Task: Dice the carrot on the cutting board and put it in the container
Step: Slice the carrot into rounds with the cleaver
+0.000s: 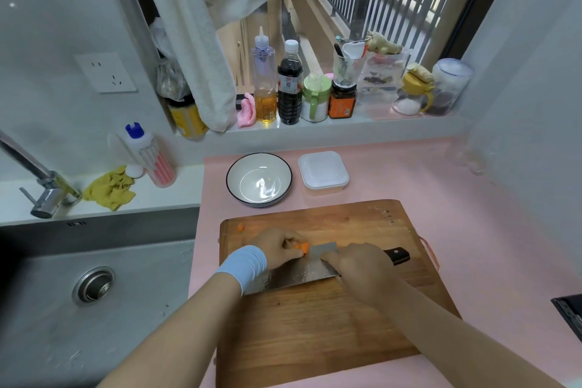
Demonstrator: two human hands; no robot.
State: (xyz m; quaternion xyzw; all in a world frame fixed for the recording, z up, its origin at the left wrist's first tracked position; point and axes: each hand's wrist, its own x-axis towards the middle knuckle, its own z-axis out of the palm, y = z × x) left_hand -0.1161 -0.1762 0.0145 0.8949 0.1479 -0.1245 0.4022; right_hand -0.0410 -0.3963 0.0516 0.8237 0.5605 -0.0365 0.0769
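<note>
On the wooden cutting board (346, 324), my left hand (278, 246) holds a short orange carrot piece (301, 247) with curled fingers; only its cut end shows. My right hand (359, 268) grips a cleaver (299, 276) by its dark handle (397, 253), the blade lying against the carrot's right face. A small carrot bit (241, 226) lies at the board's far left corner. Behind the board stand a white bowl (259, 179) with a dark rim and a square white container (323, 172).
A steel sink (94, 287) with a tap (41, 179) lies to the left. Bottles and jars line the window sill (315, 126) at the back. A yellow cloth (110, 187) and a squeeze bottle (151, 157) sit behind the sink. A dark object edges in at the right (570, 312).
</note>
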